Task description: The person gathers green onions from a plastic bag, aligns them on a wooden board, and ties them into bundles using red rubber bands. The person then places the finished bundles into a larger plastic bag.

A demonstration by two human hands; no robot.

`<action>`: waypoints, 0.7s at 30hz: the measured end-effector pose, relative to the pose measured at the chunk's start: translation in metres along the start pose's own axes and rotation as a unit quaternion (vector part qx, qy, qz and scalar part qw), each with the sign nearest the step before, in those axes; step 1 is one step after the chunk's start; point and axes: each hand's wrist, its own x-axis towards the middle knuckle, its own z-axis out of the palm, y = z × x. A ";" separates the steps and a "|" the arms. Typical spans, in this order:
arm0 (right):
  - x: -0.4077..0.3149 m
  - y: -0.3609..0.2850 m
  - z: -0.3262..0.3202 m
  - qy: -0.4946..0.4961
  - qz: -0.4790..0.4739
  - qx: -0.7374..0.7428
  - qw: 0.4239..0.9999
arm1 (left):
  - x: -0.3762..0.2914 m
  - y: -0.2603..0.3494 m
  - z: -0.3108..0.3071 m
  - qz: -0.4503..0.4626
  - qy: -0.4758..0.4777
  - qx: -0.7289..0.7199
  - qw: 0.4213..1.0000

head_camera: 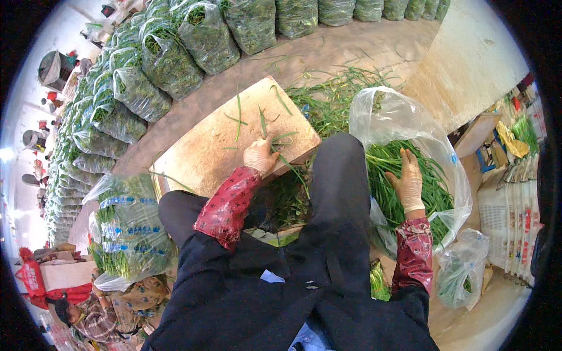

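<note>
My left hand [260,156], in a pale glove, is curled over a speckled tan board [210,131] in front of my knees. Several long thin green leaves [293,169] stick out around its fingers, and one hangs over the board's near edge. My right hand [409,179], also gloved, rests with fingers extended and thumb apart on a heap of long green leaves [384,175], which look like chives. That heap fills a clear plastic bag [395,112] standing open beside my right knee. Loose leaf pieces [238,118] lie on the board.
Filled clear bags of greens [250,26] stand in rows beyond the board. Leaf scraps [338,96] litter the floor. At left are another packed bag [131,223] and a person [94,316]. White plastic crates [505,219] and a smaller bag [463,267] are at right.
</note>
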 end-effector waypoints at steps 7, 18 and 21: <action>0.025 0.014 0.024 -0.193 -0.012 -0.081 0.978 | 0.061 -0.047 0.027 -0.006 -0.077 -0.002 0.997; 0.030 0.036 0.091 -0.169 -0.077 -0.020 0.982 | 0.092 -0.218 -0.123 -0.090 -0.002 0.033 0.995; 0.028 0.047 0.105 -0.143 -0.090 -0.060 0.984 | 0.052 -0.264 -0.175 -0.128 0.030 0.011 0.991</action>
